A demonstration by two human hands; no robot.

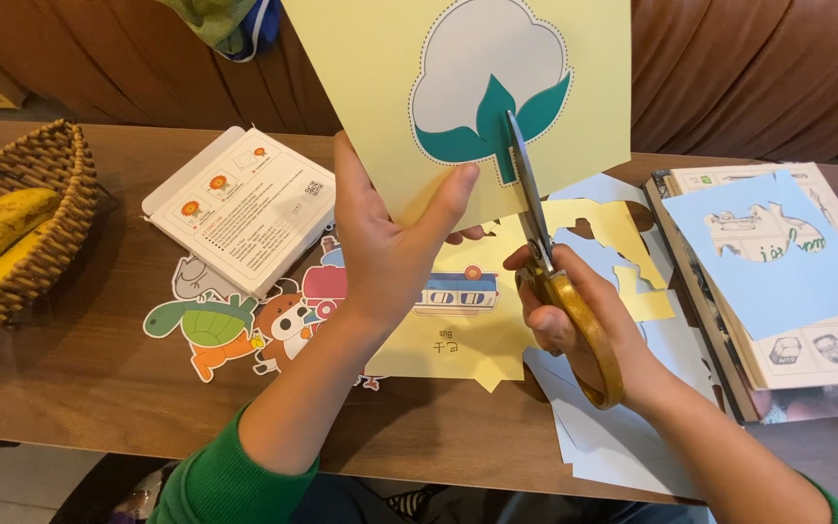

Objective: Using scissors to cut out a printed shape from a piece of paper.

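My left hand (390,243) pinches the lower edge of a pale yellow sheet (361,78) held upright over the table; it shows a printed white cotton boll with teal leaves (489,82). My right hand (574,311) grips scissors with yellow-brown handles (589,330). The blades (526,184) point up and have cut into the sheet as far as the teal stem.
Cut-out animals (225,325) and a bus picture on yellow paper (453,291) lie on the brown wooden table (80,378). A white box (240,209) lies behind them, and a wicker basket with bananas (2,243) at left. Blue paper on a book (778,272) at right, white scraps (603,437) below.
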